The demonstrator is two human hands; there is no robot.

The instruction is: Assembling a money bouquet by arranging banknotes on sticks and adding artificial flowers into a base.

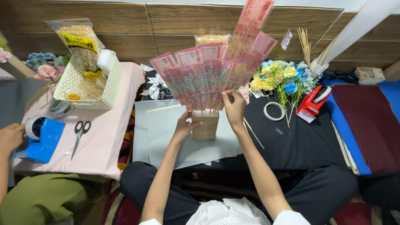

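A fan of pink banknotes fixed on thin wooden skewers rises from a small brown block on grey paper sheets. My left hand grips the left side of the block. At the base of the fan my right hand pinches the skewers of the rightmost notes, which stick up higher than the others. A loose skewer lies beside my right wrist on the black cloth.
A white basket of skewer packets, scissors and a blue tape dispenser sit on the pink table at left, where another person's hand rests. Artificial flowers, a tape roll and a red dispenser lie right.
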